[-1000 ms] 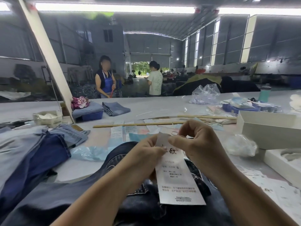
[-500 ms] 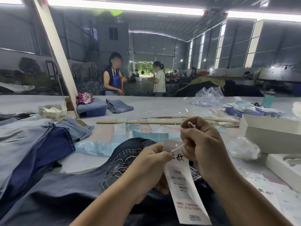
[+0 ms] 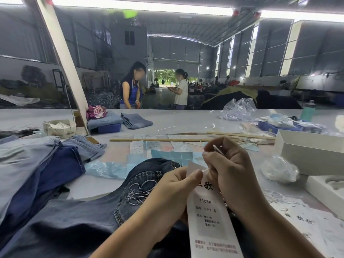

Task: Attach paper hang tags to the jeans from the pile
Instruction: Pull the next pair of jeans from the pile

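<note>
You're mid-threading: your left hand point(image 3: 175, 185) pinches the top of the long white paper hang tag point(image 3: 208, 213), while your right hand point(image 3: 229, 164) has its fingers curled round a thin white string loop point(image 3: 216, 148) above the dark embroidered denim jeans point(image 3: 115, 198) lying near you, the lighter jeans pile point(image 3: 37, 161) at left. Next move probably needs the string pulled snug and locked through the tag hole. The hole, the string's jeans end and any belt loop are hidden behind your fingers; the tag's bottom is cut off.
</note>
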`<state>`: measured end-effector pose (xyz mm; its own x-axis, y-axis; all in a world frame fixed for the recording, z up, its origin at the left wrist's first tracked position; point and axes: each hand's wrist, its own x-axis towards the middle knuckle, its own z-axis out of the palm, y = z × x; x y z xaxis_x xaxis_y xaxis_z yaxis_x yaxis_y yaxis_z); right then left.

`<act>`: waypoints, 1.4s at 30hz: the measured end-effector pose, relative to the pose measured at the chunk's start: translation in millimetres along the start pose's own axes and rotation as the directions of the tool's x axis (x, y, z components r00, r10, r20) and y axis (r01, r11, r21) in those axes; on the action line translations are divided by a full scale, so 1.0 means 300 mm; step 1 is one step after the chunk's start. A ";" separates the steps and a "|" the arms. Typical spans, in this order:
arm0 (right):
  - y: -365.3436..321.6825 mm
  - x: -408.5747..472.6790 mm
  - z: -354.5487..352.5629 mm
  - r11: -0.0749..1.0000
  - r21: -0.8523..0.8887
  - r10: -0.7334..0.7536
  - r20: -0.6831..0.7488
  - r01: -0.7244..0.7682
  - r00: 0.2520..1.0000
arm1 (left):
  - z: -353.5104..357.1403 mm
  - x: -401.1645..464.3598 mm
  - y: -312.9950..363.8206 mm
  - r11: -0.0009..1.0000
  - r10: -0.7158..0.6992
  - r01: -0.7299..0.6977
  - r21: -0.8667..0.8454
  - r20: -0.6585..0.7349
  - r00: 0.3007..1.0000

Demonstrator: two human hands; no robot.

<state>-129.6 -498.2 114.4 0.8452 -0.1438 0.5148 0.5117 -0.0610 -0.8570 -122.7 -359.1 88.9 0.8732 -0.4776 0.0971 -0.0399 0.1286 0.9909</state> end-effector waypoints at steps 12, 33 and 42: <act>0.038 -0.044 -0.073 0.793 -0.573 -0.040 0.293 0.208 0.955 | -0.017 0.004 -0.014 0.996 0.016 -0.004 0.090 -0.129 0.992; 0.082 -0.073 -0.085 0.640 -0.733 -0.106 0.211 0.229 0.972 | -0.040 0.012 -0.041 1.000 -0.012 0.011 -0.026 -0.027 1.000; 0.090 -0.081 -0.078 0.765 -0.629 -0.029 0.182 0.139 0.983 | -0.074 -0.003 -0.025 0.952 -0.112 0.153 -0.264 0.164 0.980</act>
<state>-140.1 -519.5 78.3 0.8437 0.0403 0.5352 0.4121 -0.6876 -0.5978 -112.3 -340.3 79.2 0.7807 -0.6249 -0.0009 0.2244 0.2789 0.9337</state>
